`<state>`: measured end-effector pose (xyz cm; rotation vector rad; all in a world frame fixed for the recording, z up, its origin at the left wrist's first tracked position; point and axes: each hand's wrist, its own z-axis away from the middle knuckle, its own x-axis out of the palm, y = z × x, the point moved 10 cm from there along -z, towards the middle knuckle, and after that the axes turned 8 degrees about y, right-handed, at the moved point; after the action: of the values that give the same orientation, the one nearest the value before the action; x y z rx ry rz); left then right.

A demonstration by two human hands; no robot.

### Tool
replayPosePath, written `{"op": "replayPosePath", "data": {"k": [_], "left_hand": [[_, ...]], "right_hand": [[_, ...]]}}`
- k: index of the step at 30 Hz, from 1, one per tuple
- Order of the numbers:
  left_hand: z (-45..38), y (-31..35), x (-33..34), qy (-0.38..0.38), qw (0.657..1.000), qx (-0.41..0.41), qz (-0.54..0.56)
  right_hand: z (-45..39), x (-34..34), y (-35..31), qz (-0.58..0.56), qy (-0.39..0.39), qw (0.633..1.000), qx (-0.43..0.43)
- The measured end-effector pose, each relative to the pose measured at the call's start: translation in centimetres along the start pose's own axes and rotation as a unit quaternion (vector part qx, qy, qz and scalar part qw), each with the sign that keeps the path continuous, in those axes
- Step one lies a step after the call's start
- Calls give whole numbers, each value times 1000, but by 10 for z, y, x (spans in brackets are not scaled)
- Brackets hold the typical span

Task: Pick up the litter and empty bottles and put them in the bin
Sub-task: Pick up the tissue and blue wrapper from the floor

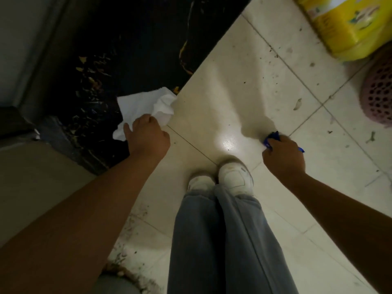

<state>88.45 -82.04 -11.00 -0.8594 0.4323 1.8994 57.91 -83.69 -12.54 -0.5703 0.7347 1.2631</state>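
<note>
My left hand (148, 137) grips a crumpled white paper tissue (146, 105), which hangs over the edge where the black marble strip meets the pale floor tiles. My right hand (283, 157) is closed around a small blue wrapper (272, 137); only its crumpled top and a tip by the wrist show. Both hands are held low above the floor in front of my white shoes (233, 175). No bin or bottle is identifiable here.
A black marble threshold (131, 49) with yellow veins runs diagonally at the upper left, beside a grey door frame. A yellow package (343, 24) and a pink perforated basket (379, 92) sit at the upper right. Small dirt specks and scraps (297, 103) dot the tiles.
</note>
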Motion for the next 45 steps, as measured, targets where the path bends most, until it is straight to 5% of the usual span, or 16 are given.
{"op": "replayPosePath", "data": {"k": [5, 11, 16, 18, 22, 25, 33, 39, 45], "left_hand": [[86, 51, -72, 35, 993, 63, 95], [214, 127, -177, 54, 978, 110, 168], [325, 207, -219, 7, 976, 184, 113], [360, 241, -226, 2, 973, 187, 133], [419, 320, -207, -19, 964, 183, 190], [455, 387, -171, -41, 958, 176, 223], [506, 541, -76, -50, 957, 127, 255], [510, 634, -33, -133, 941, 121, 287], [527, 657, -28, -85, 978, 188, 40]], "right_hand": [[52, -50, 4, -150, -13, 988, 40], [154, -154, 66, -411, 22, 888, 203], [247, -250, 177, -451, 61, 844, 283], [276, -277, 239, -486, 116, 795, 344], [310, -285, 358, -610, 199, 620, 452], [307, -276, 434, -641, 205, 574, 467], [256, -258, 578, -659, 175, 585, 439], [229, -232, 608, -693, 97, 568, 433], [253, -244, 625, -586, 76, 716, 373]]}}
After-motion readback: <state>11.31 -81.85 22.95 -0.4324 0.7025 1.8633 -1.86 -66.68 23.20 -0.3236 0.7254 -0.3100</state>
